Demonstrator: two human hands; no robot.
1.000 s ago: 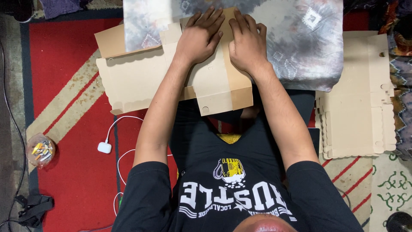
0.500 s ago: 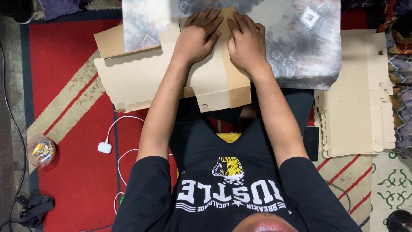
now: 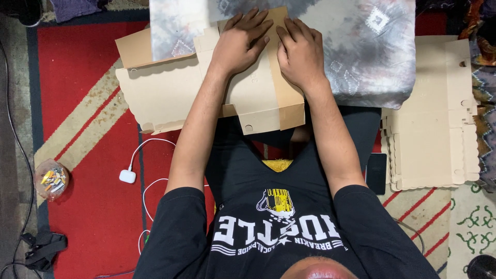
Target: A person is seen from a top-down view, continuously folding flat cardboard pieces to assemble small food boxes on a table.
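Left hand (image 3: 238, 44), right hand (image 3: 299, 51) flat on cardboard sheet (image 3: 170, 93).

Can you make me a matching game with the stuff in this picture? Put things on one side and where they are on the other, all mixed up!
Things:
1. white charger
2. stack of cardboard sheets
3. left hand
4. little clear tub of colourful bits

Places:
A. pressing flat on the folded cardboard piece
B. on the red rug, with a white cable
C. at the rug's far left edge
D. on the floor at the right

Pairs: 1-B, 2-D, 3-A, 4-C
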